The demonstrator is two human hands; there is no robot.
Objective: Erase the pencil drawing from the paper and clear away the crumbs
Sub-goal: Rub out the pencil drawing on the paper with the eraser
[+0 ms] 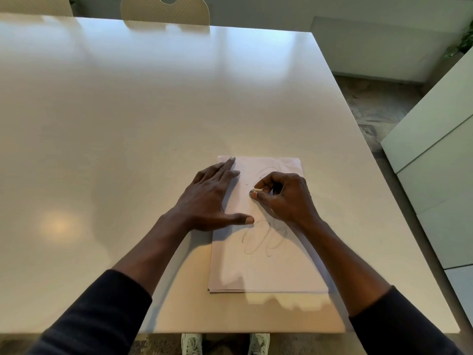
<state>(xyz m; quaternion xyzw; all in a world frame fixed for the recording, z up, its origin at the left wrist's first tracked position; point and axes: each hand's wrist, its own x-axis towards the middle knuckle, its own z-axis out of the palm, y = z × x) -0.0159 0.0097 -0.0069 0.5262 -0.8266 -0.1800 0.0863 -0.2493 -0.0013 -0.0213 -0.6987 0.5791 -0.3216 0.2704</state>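
White paper [268, 272] pinned by flat, open-fingered left hand [207, 201]; right hand [284, 196] grip clamped on eraser [253, 193].

White table [153, 111], chair [166, 10] at its far edge (cabinets [435, 139] right).

The left hand [212, 198] lies flat, palm down, fingers straight and pointing forward, thumb extended rightward. The right hand [284, 196] is curled, thumb and fingertips pinching a small eraser [253, 192]. Both forearms reach forward, bare below dark sleeves [97, 311].
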